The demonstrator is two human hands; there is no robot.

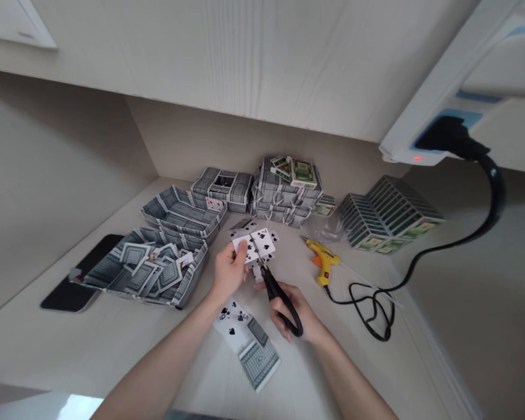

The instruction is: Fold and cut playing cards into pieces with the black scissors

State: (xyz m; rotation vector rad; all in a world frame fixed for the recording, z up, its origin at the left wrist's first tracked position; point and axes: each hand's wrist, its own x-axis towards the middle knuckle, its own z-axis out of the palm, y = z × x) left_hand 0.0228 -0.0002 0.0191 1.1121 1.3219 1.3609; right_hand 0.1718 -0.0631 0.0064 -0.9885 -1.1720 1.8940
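My left hand [231, 269] pinches a playing card [262, 238] with black spades on it, thumb on top. The card is partly cut across, with a gap between its two halves. My right hand [294, 312] is closed around the black handles of a pair of scissors [280, 294], whose blades meet the card at the cut. Under and behind it, more card pieces lie on the table, partly covered. Nearer me lie spade cards [231, 321] and a patterned card back [259, 360], with a cut piece beside them.
An open card-covered case [181, 291] with loose cards stands left, over a black phone [70, 294]. Stacked cases [284, 195] stand behind. A yellow glue gun [324, 259] with a looping black cord [376, 315] lies right, near stacked card boxes [389, 216].
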